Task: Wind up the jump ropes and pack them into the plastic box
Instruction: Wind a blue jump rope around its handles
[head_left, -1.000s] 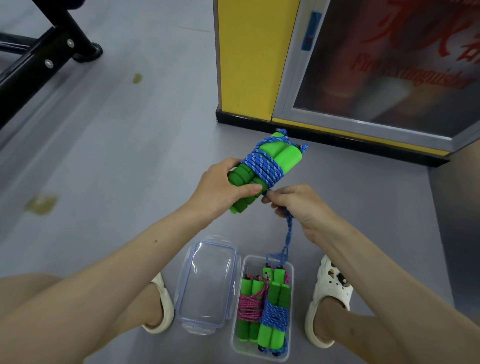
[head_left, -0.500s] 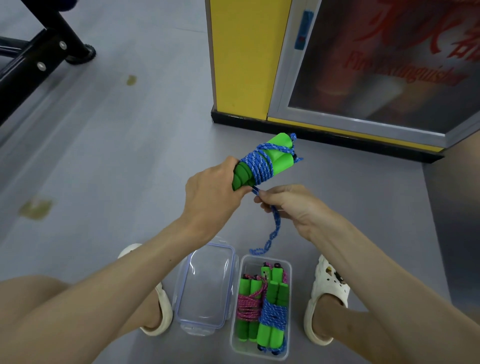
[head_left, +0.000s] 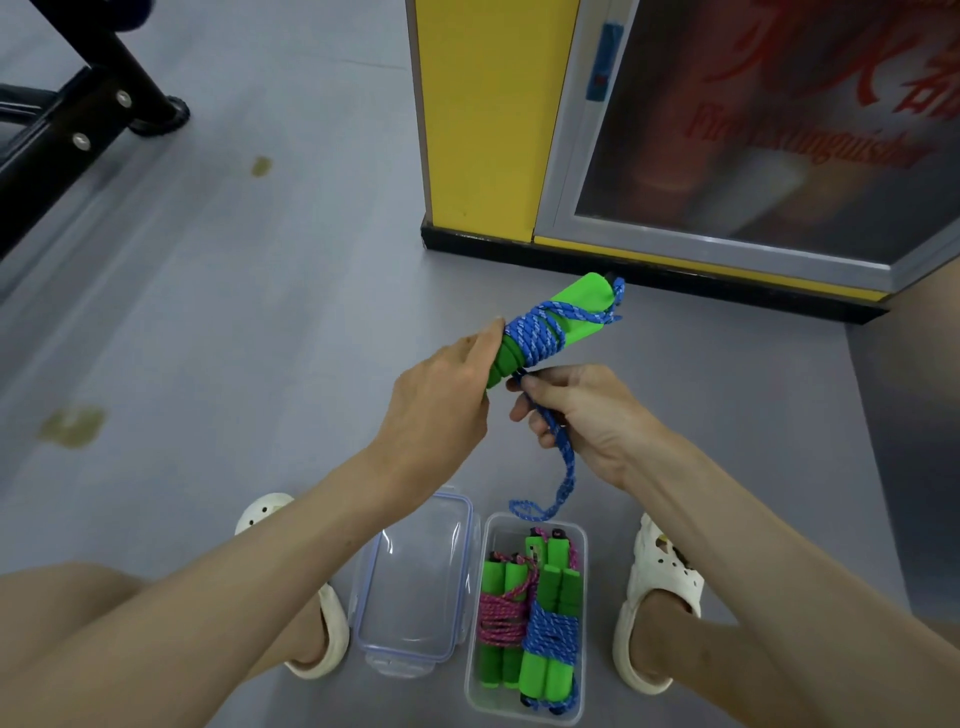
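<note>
Two green handles (head_left: 571, 312), bound together with blue rope (head_left: 532, 340), sit in your left hand (head_left: 441, 400), which curls round their lower end. The bundle's long axis slants up and right, its free end aimed at the yellow cabinet (head_left: 483, 119). Your right hand (head_left: 587, 415) pinches the loose rope tail (head_left: 567, 467) just below the bundle. Beneath, on the grey floor (head_left: 260, 312), stands the plastic box (head_left: 498, 709) holding two wound ropes (head_left: 550, 629), its lid (head_left: 415, 582) just beside it on the left.
</note>
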